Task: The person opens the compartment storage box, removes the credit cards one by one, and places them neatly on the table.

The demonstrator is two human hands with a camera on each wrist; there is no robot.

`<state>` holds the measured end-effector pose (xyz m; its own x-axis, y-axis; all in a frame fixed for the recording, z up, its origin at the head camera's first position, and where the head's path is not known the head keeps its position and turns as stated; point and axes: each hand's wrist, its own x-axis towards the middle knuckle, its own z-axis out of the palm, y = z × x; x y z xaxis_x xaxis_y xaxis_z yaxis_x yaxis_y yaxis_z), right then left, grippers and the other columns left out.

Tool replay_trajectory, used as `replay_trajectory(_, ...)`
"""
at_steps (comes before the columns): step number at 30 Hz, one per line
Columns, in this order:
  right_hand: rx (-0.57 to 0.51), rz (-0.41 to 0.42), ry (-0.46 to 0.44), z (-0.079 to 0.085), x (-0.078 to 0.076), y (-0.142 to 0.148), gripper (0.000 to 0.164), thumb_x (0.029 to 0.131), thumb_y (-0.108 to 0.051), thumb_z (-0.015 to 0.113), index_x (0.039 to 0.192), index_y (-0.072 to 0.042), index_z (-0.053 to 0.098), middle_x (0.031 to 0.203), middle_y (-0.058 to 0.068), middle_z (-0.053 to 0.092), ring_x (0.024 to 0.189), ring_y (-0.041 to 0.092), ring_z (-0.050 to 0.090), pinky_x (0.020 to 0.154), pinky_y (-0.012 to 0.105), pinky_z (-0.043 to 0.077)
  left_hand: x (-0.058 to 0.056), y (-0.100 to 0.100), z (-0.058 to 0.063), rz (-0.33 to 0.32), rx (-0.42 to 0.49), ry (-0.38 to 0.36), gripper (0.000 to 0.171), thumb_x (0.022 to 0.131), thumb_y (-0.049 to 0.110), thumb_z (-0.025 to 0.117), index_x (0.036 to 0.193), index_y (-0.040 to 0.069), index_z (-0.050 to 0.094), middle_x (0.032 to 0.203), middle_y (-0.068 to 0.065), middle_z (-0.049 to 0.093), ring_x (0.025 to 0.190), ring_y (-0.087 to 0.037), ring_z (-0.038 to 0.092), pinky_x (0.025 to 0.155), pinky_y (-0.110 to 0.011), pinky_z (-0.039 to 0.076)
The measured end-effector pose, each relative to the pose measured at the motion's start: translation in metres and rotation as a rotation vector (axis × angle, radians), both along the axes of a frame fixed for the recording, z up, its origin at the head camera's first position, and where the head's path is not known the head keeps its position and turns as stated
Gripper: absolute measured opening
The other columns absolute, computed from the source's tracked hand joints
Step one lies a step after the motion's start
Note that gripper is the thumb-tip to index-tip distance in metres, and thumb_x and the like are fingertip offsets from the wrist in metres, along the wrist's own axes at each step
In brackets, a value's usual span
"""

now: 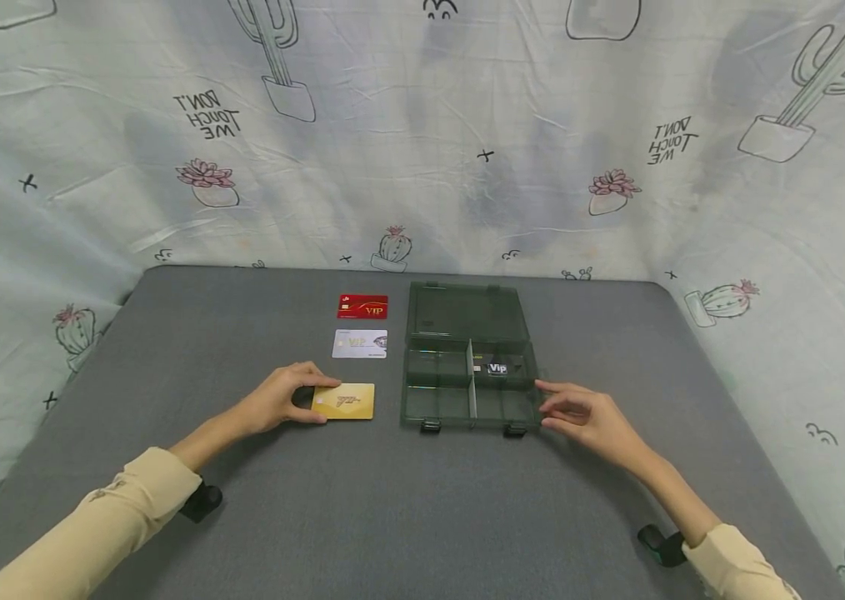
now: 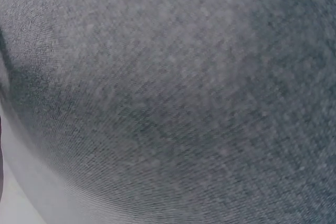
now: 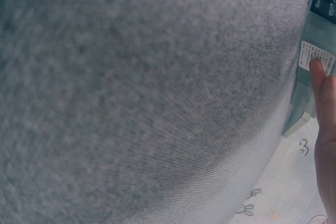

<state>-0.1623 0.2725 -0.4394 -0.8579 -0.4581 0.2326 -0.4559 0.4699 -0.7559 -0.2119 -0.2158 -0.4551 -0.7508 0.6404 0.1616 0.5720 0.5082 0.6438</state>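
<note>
In the head view my left hand pinches a gold card at its left end, thumb at the lower edge and finger at the upper. The card lies at table level. A dark green see-through compartment box sits to its right, lid laid back. Inside its upper right compartment is a black card marked "Vip". My right hand touches the box's right side with relaxed fingertips. In the right wrist view a fingertip of that hand meets a white label on the box.
Above the gold card lie a silver VIP card and a red VIP card, in a column left of the box. Grey cloth covers the table. A white curtain with cactus prints hangs behind it. The left wrist view shows mostly grey cloth.
</note>
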Motion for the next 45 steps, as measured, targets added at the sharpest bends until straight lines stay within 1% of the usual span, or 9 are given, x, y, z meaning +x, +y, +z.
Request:
replay_trajectory(3, -0.002, 0.001, -0.001, 0.0, 0.0, 0.0, 0.016, 0.081, 0.001, 0.073, 0.096, -0.001, 0.069, 0.127, 0.022, 0.058, 0.101, 0.034, 0.064, 0.077, 0.026, 0.054, 0.0, 0.002, -0.001, -0.003, 0.005, 0.009, 0.051, 0.071, 0.016, 0.085, 0.116, -0.001, 0.068, 0.102, -0.004, 0.063, 0.093, -0.018, 0.057, 0.082, -0.038, 0.049)
replay_trajectory(6, -0.008, 0.005, -0.005, 0.0, 0.0, -0.001, 0.016, 0.081, 0.001, 0.073, 0.097, 0.0, 0.069, 0.127, 0.022, 0.058, 0.101, 0.034, 0.064, 0.077, 0.026, 0.054, 0.0, 0.004, -0.002, 0.025, -0.006, 0.014, 0.052, 0.069, 0.016, 0.086, 0.115, -0.001, 0.068, 0.101, -0.003, 0.063, 0.094, -0.017, 0.057, 0.083, -0.04, 0.049)
replay_trajectory(10, -0.008, 0.002, -0.009, -0.001, 0.001, -0.001, 0.016, 0.082, 0.0, 0.073, 0.097, 0.0, 0.069, 0.128, 0.022, 0.058, 0.102, 0.032, 0.064, 0.078, 0.025, 0.054, -0.001, 0.007, -0.003, 0.064, -0.019, 0.005, 0.052, 0.069, 0.017, 0.086, 0.114, -0.001, 0.069, 0.099, -0.001, 0.061, 0.091, -0.016, 0.056, 0.082, -0.039, 0.049)
replay_trajectory(13, -0.006, -0.003, -0.006, -0.001, 0.001, 0.0, 0.016, 0.082, 0.0, 0.073, 0.097, -0.001, 0.069, 0.128, 0.021, 0.058, 0.102, 0.031, 0.064, 0.078, 0.026, 0.054, -0.002, 0.008, -0.003, 0.071, -0.019, -0.007, 0.052, 0.07, 0.018, 0.086, 0.115, -0.002, 0.068, 0.098, -0.001, 0.06, 0.089, -0.016, 0.054, 0.081, -0.037, 0.048)
replay_trajectory(21, -0.005, -0.002, -0.001, 0.0, 0.001, -0.002, 0.015, 0.082, -0.001, 0.073, 0.097, -0.002, 0.07, 0.128, 0.021, 0.058, 0.101, 0.029, 0.065, 0.077, 0.028, 0.055, -0.007, 0.012, -0.004, 0.07, -0.037, -0.001, 0.052, 0.07, 0.02, 0.086, 0.115, -0.001, 0.069, 0.094, 0.001, 0.059, 0.084, -0.015, 0.051, 0.074, -0.032, 0.045)
replay_trajectory(27, -0.001, -0.006, 0.002, 0.0, 0.001, -0.002, 0.015, 0.082, -0.001, 0.074, 0.096, -0.003, 0.07, 0.128, 0.021, 0.058, 0.101, 0.026, 0.065, 0.077, 0.027, 0.055, -0.01, 0.014, -0.004, 0.056, -0.024, 0.019, 0.051, 0.069, 0.017, 0.086, 0.113, -0.003, 0.069, 0.093, 0.0, 0.059, 0.082, -0.015, 0.05, 0.072, -0.031, 0.045)
replay_trajectory(33, -0.008, -0.001, 0.003, -0.001, 0.0, -0.002, 0.016, 0.081, 0.0, 0.074, 0.096, -0.003, 0.07, 0.128, 0.021, 0.058, 0.101, 0.031, 0.064, 0.078, 0.027, 0.054, -0.014, 0.016, -0.005, 0.043, -0.034, 0.027, 0.051, 0.069, 0.016, 0.086, 0.113, -0.003, 0.069, 0.092, -0.001, 0.059, 0.081, -0.015, 0.05, 0.071, -0.029, 0.044)
replay_trajectory(40, -0.009, -0.007, 0.003, -0.001, 0.001, -0.002, 0.016, 0.081, -0.001, 0.074, 0.097, -0.004, 0.07, 0.128, 0.02, 0.058, 0.101, 0.03, 0.065, 0.077, 0.026, 0.054, -0.019, 0.016, -0.006, 0.032, -0.028, 0.0, 0.052, 0.069, 0.019, 0.086, 0.113, -0.001, 0.07, 0.094, 0.0, 0.061, 0.083, -0.016, 0.052, 0.073, -0.029, 0.045)
replay_trajectory(45, -0.001, -0.012, 0.003, -0.002, 0.001, -0.002, 0.016, 0.081, -0.002, 0.074, 0.096, -0.004, 0.07, 0.128, 0.02, 0.058, 0.101, 0.03, 0.065, 0.077, 0.026, 0.054, -0.021, 0.015, -0.008, 0.046, -0.01, -0.026, 0.051, 0.068, 0.019, 0.087, 0.113, 0.001, 0.07, 0.099, -0.002, 0.063, 0.09, -0.019, 0.056, 0.081, -0.036, 0.047)
